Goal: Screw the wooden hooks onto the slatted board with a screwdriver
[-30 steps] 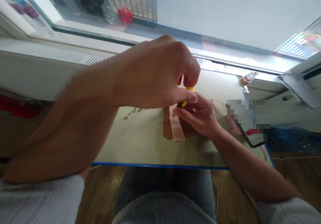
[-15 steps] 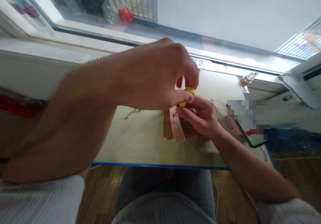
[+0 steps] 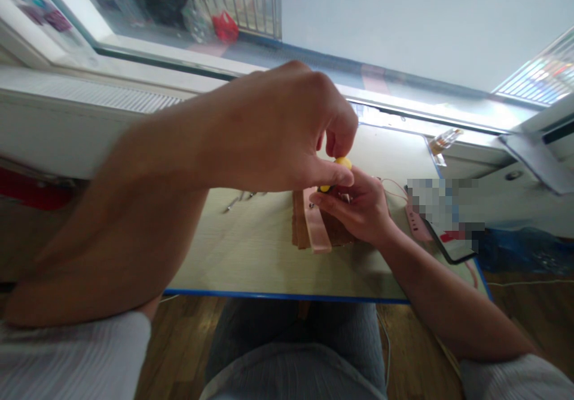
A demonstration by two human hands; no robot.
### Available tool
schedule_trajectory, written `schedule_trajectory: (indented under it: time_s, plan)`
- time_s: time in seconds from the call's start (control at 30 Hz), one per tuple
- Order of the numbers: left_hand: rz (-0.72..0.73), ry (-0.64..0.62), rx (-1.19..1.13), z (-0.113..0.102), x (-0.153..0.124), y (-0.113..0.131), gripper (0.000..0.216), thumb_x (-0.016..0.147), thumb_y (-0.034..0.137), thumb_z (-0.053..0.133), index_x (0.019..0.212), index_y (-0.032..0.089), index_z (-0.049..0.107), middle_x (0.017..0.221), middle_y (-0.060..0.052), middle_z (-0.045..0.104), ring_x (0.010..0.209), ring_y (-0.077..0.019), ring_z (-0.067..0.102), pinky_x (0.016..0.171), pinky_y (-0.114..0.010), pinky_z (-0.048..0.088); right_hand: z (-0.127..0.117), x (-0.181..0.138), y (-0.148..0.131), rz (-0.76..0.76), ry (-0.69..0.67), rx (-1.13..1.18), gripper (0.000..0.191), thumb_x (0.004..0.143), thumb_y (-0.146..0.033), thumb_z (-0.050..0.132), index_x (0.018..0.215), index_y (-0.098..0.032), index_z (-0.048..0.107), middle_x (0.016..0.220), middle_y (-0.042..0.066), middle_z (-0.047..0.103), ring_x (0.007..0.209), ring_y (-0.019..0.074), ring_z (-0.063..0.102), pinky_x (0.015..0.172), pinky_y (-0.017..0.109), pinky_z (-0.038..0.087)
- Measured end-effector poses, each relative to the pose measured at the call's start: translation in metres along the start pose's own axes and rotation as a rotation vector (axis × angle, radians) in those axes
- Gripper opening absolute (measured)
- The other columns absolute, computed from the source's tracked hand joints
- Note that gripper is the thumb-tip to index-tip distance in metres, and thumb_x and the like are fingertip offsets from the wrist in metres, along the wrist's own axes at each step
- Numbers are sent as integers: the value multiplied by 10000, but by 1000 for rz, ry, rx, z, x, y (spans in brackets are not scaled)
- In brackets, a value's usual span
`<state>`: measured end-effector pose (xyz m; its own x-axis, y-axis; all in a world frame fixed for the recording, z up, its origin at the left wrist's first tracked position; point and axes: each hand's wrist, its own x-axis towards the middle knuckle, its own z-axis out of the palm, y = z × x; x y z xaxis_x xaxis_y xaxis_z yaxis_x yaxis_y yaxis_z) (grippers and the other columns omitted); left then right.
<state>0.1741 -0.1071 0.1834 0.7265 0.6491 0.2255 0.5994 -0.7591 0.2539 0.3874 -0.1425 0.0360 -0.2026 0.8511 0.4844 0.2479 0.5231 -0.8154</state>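
My left hand is raised over the small table, thumb and fingers pinched on the yellow and black handle of a small screwdriver. My right hand sits just below it, fingers curled round the tool's lower end and a small part that is hidden from me. Under both hands lies a brown block with a pale pink strip across it.
A phone and a pink cable lie at the table's right edge. Small metal bits lie left of the block. A clear plug rests on the window sill. My knees are under the blue front edge.
My left fingers have shifted slightly round the yellow handle, rolling it. Both hands stay in the same spot over the block.
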Motion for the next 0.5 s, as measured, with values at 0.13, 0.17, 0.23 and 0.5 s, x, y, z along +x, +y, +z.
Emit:
schedule_trajectory:
  time_s: [0.13, 0.17, 0.23, 0.5]
  plan:
    - [20, 3, 5, 1, 0, 0, 253, 968, 417, 705, 999, 227, 870, 886, -14, 818, 839, -168, 710, 871, -324, 475, 1, 0, -2, 7, -4, 33, 366, 896, -397, 951, 806, -252, 628, 641, -78, 541, 556, 95, 443, 487, 282, 366]
    - [21, -5, 5, 2, 0, -1, 249, 970, 398, 699, 1013, 225, 872, 903, -20, 823, 863, -173, 720, 884, -327, 486, 1, 0, -3, 9, -9, 50, 354, 900, -384, 947, 810, -249, 632, 639, -79, 537, 551, 92, 442, 484, 280, 358]
    - [28, -3, 6, 3, 0, -3, 245, 970, 368, 682, 1021, 226, 874, 901, -18, 822, 888, -178, 737, 901, -328, 511, 1, -1, -4, 26, -35, 93, 304, 931, -386, 921, 846, -238, 669, 656, -71, 558, 557, 91, 460, 494, 279, 363]
    - [116, 28, -8, 7, 1, -7, 347, 1015, 383, 551, 999, 239, 867, 829, 5, 774, 901, -188, 785, 894, -331, 585, -3, 0, -3, 25, -93, 118, 179, 1011, -365, 833, 950, -208, 774, 748, -30, 643, 632, 108, 534, 568, 280, 423]
